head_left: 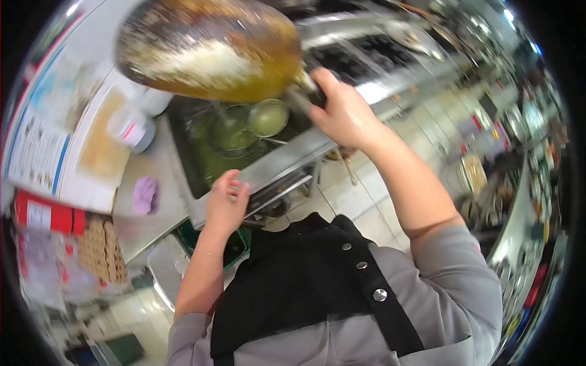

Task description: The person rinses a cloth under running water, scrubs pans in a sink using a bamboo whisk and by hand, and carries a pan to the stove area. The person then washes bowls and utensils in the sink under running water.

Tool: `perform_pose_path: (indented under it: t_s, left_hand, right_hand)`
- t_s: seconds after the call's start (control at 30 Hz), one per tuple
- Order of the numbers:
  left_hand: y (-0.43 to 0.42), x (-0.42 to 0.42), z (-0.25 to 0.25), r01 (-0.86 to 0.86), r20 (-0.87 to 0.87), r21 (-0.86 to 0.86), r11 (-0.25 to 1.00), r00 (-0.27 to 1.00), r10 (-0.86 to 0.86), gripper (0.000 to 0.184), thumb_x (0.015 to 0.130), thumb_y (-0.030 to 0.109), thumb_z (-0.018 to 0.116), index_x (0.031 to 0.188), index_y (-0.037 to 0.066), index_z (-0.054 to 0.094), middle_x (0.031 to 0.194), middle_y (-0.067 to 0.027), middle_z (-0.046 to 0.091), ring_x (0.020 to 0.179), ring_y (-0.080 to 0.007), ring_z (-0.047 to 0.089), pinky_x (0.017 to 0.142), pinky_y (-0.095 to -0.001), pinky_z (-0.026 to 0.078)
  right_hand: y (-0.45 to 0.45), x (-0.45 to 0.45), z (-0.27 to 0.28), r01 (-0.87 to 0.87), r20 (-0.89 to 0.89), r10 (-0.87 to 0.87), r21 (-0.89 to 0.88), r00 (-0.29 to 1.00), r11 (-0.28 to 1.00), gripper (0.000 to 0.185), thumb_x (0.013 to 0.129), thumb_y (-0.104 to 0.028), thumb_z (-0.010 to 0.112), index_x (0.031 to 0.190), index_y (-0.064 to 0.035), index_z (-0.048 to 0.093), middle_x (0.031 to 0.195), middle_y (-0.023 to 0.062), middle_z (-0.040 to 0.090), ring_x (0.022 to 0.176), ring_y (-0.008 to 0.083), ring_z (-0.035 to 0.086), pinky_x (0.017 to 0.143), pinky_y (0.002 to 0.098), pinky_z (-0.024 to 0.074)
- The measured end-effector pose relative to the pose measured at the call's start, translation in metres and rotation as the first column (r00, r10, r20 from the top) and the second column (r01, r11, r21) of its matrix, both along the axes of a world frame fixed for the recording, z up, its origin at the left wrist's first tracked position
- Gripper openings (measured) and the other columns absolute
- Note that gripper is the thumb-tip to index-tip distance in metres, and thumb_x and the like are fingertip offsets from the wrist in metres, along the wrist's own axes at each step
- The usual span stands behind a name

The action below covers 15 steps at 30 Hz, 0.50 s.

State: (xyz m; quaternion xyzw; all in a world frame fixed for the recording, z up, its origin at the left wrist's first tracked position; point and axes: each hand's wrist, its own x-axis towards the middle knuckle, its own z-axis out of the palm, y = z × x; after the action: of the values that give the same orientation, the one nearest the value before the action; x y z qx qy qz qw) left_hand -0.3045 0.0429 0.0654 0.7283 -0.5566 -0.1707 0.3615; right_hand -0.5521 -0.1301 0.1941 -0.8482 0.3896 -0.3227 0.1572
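The big pan (207, 55) is gripped by its handle (298, 99) in the right hand (348, 116) above the basin (274, 169), the left hand (226, 207) is held loosely open near the rim, and the heavy-looking, hard, maybe slippery pan is best held there.

Pale square tiles (363, 198) are covering the floor. A metal tabletop (163, 208) is standing at left, and a steel stove (381, 88) is stretching toward the upper right. Bright lights (508, 15) are shining in the upper-right corner.
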Motion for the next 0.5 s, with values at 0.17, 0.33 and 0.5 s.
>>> perform_pose_path:
  t_s: [0.17,0.33,0.5]
  left_hand:
    - [-0.038,-0.072,0.006,0.136,0.278,-0.063,0.989,0.954,-0.114,0.051,0.086,0.022,0.074,0.128,0.002,0.055,0.109,-0.0184,0.061,0.099,-0.0306,0.060,0.088,-0.0408,0.050]
    - [-0.100,-0.109,-0.021,0.207,0.428,-0.042,0.977,0.888,-0.170,0.063,0.084,0.035,0.075,0.133,0.001,0.053,0.123,-0.0218,0.058,0.116,-0.0372,0.056,0.100,-0.0460,0.045]
    - [-0.141,-0.146,-0.018,0.172,0.608,0.278,0.945,0.731,-0.312,0.075,0.079,0.047,0.076,0.137,0.005,0.050,0.131,-0.0205,0.053,0.121,-0.0379,0.052,0.102,-0.0489,0.042]
  right_hand:
    - [0.012,-0.139,0.005,0.086,0.339,-0.033,-0.144,0.940,0.986,0.047,0.084,-0.016,0.067,0.125,-0.0015,0.050,0.090,0.0229,0.068,0.080,0.0345,0.070,0.071,0.0405,0.0557]
    - [0.056,-0.263,-0.019,-0.491,0.791,-0.231,0.549,0.567,0.676,0.033,0.096,-0.022,0.061,0.124,-0.0083,0.052,0.072,0.0059,0.059,0.049,0.0155,0.057,0.049,0.0315,0.0512]
    - [0.085,-0.351,-0.172,-0.444,0.550,-0.782,0.802,0.291,0.399,0.023,0.097,-0.026,0.056,0.083,-0.0080,0.051,0.057,0.0008,0.045,0.042,0.0136,0.044,0.045,0.0348,0.0438]
